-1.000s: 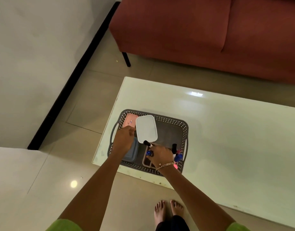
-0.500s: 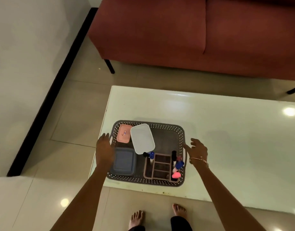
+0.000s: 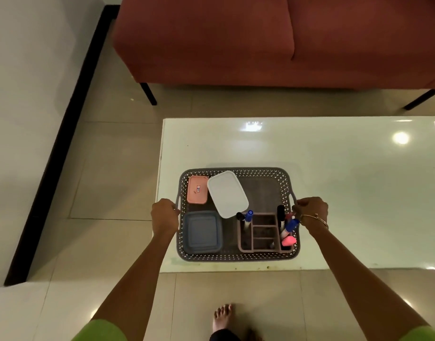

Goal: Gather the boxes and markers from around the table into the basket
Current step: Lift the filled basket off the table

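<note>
Since half a second ago both your hands have closed in from beside the basket onto its side handles, and your view has tipped so the basket sits lower and more central in the frame.

Nearest you, at the bottom edge, your bare foot (image 3: 223, 318) stands on the tiled floor, with your two forearms running up and inward from the lower corners. Your left hand (image 3: 164, 217) is curled shut around the basket's left handle, knuckles up, wrist straight. Your right hand (image 3: 311, 210), with a bangle at the wrist, is wrapped the same way around the right handle. The hands sit level with each other, each at one short end of the basket.

The basket (image 3: 236, 257) rests on the table (image 3: 346, 180) by its near left corner, long axis running left to right across the frame, squarely between your hands. Inside, the blue box (image 3: 202, 232) lies lower left, the pink box (image 3: 197, 192) upper left, the white box (image 3: 227, 193) tilted at centre, resting partly against the pink box. The divided organiser (image 3: 260, 233) at lower right holds the markers (image 3: 289, 226) upright.

No boxes or markers show on the table outside the basket, so the gathering looks done. A lift, if that follows, would want both hands rising evenly to keep the markers upright.

Beyond the table stands the red sofa (image 3: 211, 40).
</note>
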Demonstrator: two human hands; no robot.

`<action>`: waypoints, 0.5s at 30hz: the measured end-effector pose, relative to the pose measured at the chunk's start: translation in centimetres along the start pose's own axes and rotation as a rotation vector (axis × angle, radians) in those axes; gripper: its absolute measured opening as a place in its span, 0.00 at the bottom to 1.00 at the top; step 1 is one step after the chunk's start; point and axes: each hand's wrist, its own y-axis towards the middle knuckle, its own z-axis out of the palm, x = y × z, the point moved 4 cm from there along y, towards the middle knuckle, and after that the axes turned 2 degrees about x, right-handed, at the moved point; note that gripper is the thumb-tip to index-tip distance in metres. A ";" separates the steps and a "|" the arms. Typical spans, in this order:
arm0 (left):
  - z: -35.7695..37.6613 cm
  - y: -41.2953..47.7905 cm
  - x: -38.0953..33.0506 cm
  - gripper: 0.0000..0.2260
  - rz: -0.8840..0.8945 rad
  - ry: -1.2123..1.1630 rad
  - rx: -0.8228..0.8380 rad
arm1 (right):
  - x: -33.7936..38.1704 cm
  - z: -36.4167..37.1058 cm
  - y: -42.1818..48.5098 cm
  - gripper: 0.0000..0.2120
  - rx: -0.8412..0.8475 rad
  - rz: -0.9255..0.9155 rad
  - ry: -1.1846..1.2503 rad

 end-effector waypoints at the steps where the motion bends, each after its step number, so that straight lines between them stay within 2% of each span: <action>1: 0.1 -0.2 0.2 0.06 0.010 0.001 0.003 | -0.3 -0.3 -0.5 0.07 -0.001 -0.007 0.003; 9: -0.3 -6.3 2.4 0.05 0.081 0.051 0.041 | -5.2 -3.1 -7.3 0.06 0.017 0.015 -0.003; 15: -0.5 -14.5 6.5 0.05 0.048 0.063 0.049 | -10.7 -4.6 -14.6 0.06 0.047 0.012 -0.033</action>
